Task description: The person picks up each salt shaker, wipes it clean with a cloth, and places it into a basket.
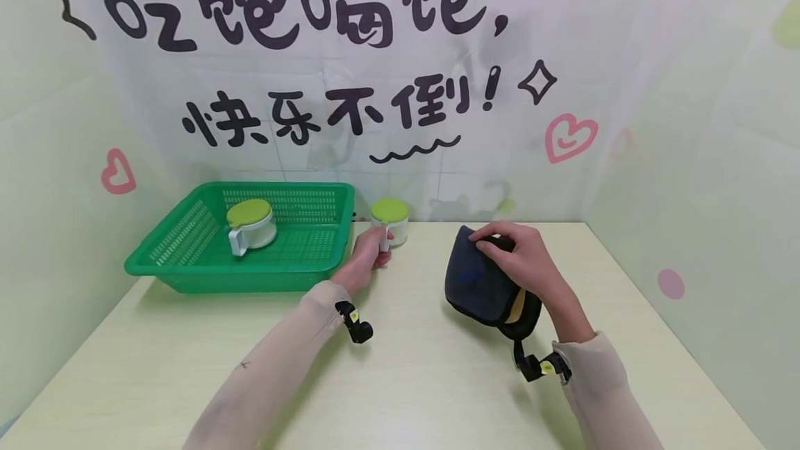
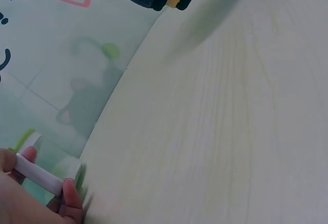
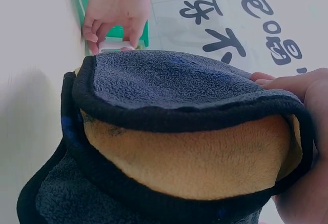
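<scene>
My left hand grips the white handle of a seasoning jar with a lime-green lid, which stands upright at the back of the table. In the left wrist view, thumb and fingers close round that handle. Over to the right, my right hand pinches a folded cleaning cloth by its upper part. The cloth is dark grey outside and tan inside, with black edging; it hangs close over the table. In the right wrist view the cloth covers part of the left hand's work.
A green plastic basket sits at the back left, just beside the left hand. Inside it lies another white jar with a lime-green lid, its handle toward the front. A printed sheet forms the wall behind the pale wooden table.
</scene>
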Available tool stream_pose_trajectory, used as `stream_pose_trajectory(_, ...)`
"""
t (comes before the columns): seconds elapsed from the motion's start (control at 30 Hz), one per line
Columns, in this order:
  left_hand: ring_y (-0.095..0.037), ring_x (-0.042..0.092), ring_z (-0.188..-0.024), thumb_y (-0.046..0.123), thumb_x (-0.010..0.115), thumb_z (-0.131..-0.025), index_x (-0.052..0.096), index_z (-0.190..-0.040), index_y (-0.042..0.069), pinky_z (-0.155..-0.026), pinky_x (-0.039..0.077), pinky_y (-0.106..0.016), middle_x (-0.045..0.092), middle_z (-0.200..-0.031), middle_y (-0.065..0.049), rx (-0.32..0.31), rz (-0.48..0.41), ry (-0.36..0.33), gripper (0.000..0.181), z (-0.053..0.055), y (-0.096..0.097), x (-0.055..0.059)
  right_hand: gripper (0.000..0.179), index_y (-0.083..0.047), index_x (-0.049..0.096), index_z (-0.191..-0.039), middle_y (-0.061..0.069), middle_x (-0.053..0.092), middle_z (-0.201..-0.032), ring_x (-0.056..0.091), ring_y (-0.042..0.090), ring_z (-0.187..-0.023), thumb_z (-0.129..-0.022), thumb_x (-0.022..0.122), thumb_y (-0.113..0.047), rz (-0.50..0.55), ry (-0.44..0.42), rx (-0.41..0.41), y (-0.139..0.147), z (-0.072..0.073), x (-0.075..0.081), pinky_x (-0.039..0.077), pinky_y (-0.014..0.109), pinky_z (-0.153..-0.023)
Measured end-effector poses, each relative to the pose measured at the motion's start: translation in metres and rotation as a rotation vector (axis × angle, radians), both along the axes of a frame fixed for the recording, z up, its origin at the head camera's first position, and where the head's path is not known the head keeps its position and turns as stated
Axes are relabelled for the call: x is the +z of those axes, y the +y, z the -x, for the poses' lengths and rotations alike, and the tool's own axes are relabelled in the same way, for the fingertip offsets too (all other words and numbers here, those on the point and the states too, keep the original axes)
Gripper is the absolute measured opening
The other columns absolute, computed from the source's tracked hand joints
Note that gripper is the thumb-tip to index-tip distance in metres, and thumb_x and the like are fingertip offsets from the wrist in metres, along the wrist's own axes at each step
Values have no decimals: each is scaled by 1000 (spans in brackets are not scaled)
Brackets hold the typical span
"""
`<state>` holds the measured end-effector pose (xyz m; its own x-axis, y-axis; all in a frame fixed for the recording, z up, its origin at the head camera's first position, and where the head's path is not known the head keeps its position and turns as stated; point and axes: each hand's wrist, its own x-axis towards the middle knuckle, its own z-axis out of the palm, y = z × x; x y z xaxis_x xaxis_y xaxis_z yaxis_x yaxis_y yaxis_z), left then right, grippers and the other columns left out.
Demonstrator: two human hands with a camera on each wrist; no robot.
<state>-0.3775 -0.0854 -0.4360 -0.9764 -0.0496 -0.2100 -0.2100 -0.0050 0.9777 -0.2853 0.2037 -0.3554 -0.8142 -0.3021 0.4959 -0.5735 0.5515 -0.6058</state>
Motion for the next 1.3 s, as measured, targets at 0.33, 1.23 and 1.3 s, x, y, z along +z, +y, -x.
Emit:
stream_pose_trajectory(0.33,-18,43,-68,29,44,-107,62,-103,9,-65,38,-30,49,-81,-1,-9,23,85,27,-22,3,3,17,-18,79,-109,2,78,-112,71,18,-107,-96,72,-9,-4,6,2,0,-1,2,52,19,-90)
stream_pose_trajectory(1.23,-26,56,-100,36,46,-110,66,-106,10,-83,42,-36,62,-103,-5,-189,55,154,33,-123,28,67,23,-19,80,-112,-4,79,-111,73,13,-108,-92,76,-7,-93,117,187,-31,-18,10,57,40,-97)
stream_pose_trajectory(1.3,-24,56,-100,36,46,-110,66,-106,10,-83,43,-36,61,-100,-3,-202,61,175,32,-127,30,69,23,-18,80,-111,-3,79,-110,73,13,-107,-92,76,-7,-101,124,199,-33,-20,10,57,40,-96)
